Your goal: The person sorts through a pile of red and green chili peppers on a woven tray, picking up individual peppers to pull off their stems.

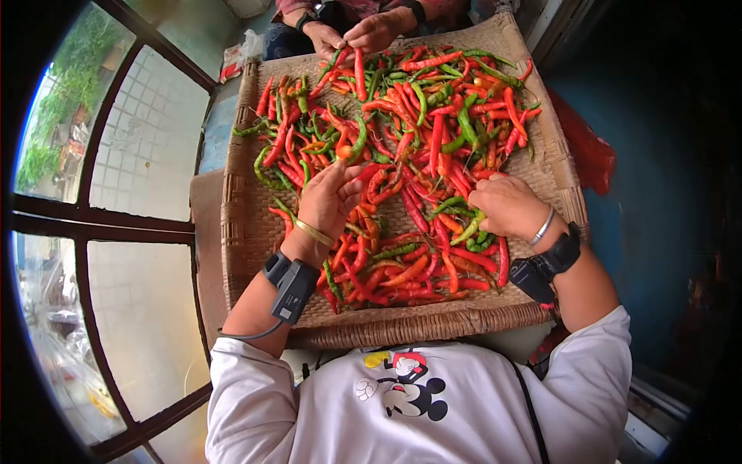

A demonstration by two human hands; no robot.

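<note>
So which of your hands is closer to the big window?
Left. The left hand lies on the chillies near the edge of the tray that faces the window. The right hand rests on the chillies by the opposite edge, farther away.

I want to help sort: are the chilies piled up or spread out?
Spread out: the chilies cover most of the woven tray thinly.

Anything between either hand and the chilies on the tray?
Nothing visible. The left hand is on the chilies, fingertips pinching one; the right hand rests curled on the pile. Another person's hands work at the far edge of the woven tray, clear of both.
</note>
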